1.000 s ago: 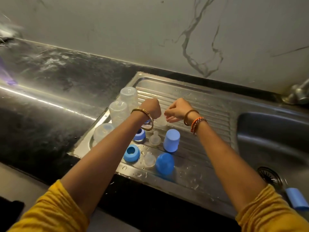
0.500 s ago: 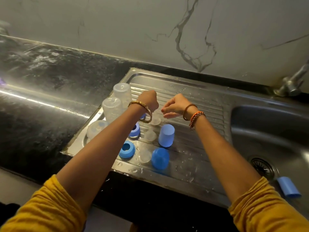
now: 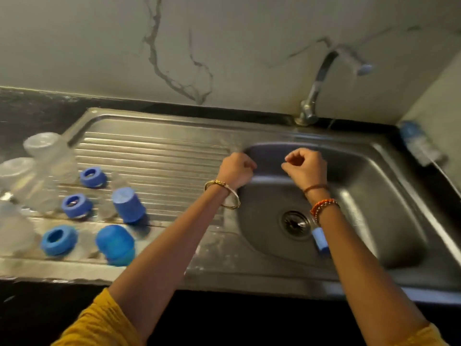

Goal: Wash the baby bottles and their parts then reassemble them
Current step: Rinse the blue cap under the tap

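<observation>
Your left hand (image 3: pixel 237 169) hangs over the left rim of the sink basin (image 3: pixel 389 196), fingers curled in, nothing visible in them; your right hand (image 3: pixel 305 166) hovers above the basin itself, fingers loosely curled and thumb near the forefinger, and you cannot tell whether it pinches anything, the frame being blurred there. The two hands sit near each other but apart. The bottle parts lie well to your left on the ribbed drainboard (image 3: pixel 162 156): three clear bottles (image 3: pixel 50 156) stand inverted at the far left edge; three blue collar rings (image 3: pixel 92 177) lie in a rough diagonal line; a light blue cap (image 3: pixel 128 204) stands just beside the middle ring; a darker blue cap (image 3: pixel 116 244) lies nearest the counter edge. Another light blue cap (image 3: pixel 320 242) lies in the basin, just beside the drain (image 3: pixel 295 223), partly hidden by your right forearm. The tap (image 3: pixel 321 81) rises behind the basin.
</observation>
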A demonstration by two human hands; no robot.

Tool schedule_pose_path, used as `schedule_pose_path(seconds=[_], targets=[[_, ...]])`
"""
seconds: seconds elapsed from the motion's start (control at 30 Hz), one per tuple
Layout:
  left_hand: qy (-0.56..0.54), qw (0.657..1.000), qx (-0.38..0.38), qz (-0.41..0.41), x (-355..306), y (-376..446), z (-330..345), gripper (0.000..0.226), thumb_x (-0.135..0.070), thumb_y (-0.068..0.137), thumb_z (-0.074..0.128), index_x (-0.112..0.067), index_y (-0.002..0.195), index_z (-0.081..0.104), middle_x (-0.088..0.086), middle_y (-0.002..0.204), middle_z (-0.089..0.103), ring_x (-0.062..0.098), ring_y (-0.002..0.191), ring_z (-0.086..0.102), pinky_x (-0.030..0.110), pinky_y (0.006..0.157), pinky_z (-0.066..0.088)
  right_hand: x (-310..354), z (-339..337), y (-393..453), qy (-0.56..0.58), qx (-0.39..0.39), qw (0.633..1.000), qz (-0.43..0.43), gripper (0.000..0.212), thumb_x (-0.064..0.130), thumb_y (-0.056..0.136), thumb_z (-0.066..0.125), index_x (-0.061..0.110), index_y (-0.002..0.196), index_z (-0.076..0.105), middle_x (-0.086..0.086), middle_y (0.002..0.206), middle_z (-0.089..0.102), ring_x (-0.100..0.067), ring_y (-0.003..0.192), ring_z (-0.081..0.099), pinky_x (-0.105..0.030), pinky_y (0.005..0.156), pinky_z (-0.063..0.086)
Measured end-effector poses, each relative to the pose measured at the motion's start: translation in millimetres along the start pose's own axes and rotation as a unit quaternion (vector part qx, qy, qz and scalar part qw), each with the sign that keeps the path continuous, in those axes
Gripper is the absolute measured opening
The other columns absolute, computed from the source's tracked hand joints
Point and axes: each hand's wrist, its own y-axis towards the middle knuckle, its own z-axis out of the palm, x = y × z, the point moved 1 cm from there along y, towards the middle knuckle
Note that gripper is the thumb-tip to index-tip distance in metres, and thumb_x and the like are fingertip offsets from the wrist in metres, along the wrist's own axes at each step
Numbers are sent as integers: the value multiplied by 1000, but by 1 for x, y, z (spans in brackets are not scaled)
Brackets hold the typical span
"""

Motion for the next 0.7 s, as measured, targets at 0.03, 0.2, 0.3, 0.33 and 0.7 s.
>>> schedule_pose_path(seconds=[0.03, 0.2, 0.3, 0.33, 0.7], targets=[[-15, 1000, 22, -16, -3, 3, 22, 33, 3, 85, 46, -7, 106, 68, 11, 113, 66, 27, 109, 59, 32, 93, 48, -23, -10, 0, -26, -12, 1000, 13, 8, 4, 78, 67, 6, 85, 66, -4, 80, 63, -14, 77, 57, -24, 70, 42], [-26, 994, 92, -51, -16, 15, 110, 32, -1, 85, 46, -7, 109, 67, 11, 116, 64, 28, 111, 58, 35, 93, 49, -123, -30, 9, -227, 244, 938, 96, 36, 9, 82, 63, 10, 118, 61, -11, 122, 61, -26, 115, 55, -29, 94, 41], [30, 986, 159, -40, -24, 20, 146, 29, -11, 86, 51, -10, 111, 67, 8, 116, 64, 26, 108, 59, 28, 83, 48, -150, -35, 5, -326, 400, 847, 126, 53, 16, 81, 68, 11, 131, 50, -9, 136, 51, -24, 123, 49, -31, 100, 39], [42, 983, 176, -41, -26, 22, 155, 29, -13, 86, 52, -10, 111, 67, 8, 115, 64, 25, 107, 58, 26, 81, 47, -154, -35, 4, -344, 426, 825, 141, 57, 20, 79, 71, 10, 131, 50, -9, 134, 51, -25, 120, 50, -33, 96, 42], [5, 980, 170, -105, -29, 46, 193, 26, -15, 90, 54, -9, 112, 66, 9, 114, 64, 24, 108, 58, 27, 86, 46, -192, -20, 15, -353, 412, 820, 181, 18, 28, 79, 68, 13, 89, 68, -6, 87, 64, -19, 80, 61, -24, 65, 45]])
